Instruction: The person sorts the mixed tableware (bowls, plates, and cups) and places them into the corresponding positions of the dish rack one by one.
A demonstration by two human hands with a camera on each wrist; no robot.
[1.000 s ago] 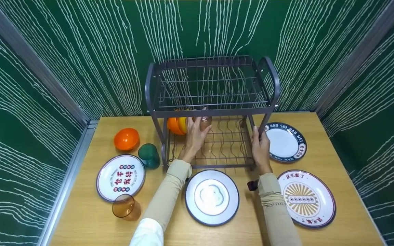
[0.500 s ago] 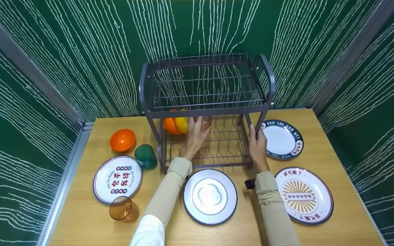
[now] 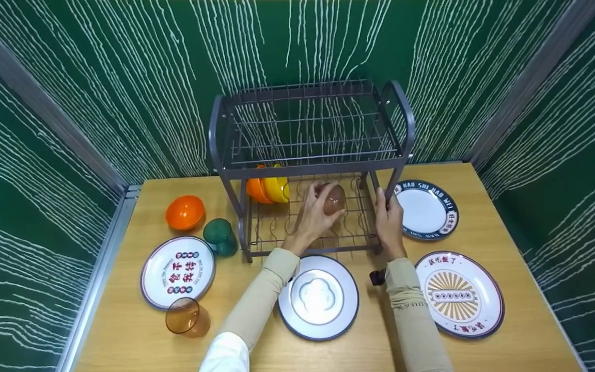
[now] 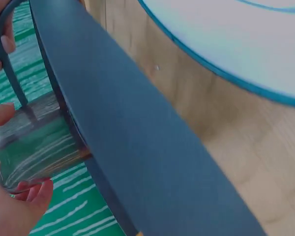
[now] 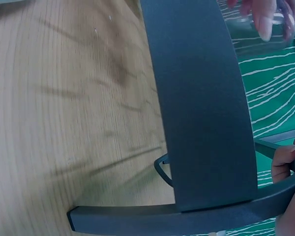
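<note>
In the head view my left hand (image 3: 315, 217) holds a brownish see-through glass (image 3: 334, 200) over the lower tier of a dark metal dish rack (image 3: 313, 169). Thumb and fingers curl round the glass (image 4: 37, 142), as the left wrist view shows too. My right hand (image 3: 390, 222) grips the rack's right front post; in the right wrist view its fingers (image 5: 285, 160) wrap the dark frame. Left of the glass, an orange bowl (image 3: 257, 190) and a yellow bowl (image 3: 278, 189) stand on edge, nested together, in the lower tier. The rack's upper tier holds no dishes.
On the wooden table (image 3: 375, 341) lie a white plate (image 3: 318, 328) in front, a dark-rimmed plate (image 3: 424, 212) and a patterned plate (image 3: 488, 289) at right. Left are an orange bowl (image 3: 185, 212), a green glass (image 3: 221, 237), a lettered plate (image 3: 160, 276) and an amber glass (image 3: 189, 318).
My left hand has carried the brownish glass to the right, away from the yellow bowl, which now shows more. My right hand keeps its grip on the post. The head view has shifted slightly.
</note>
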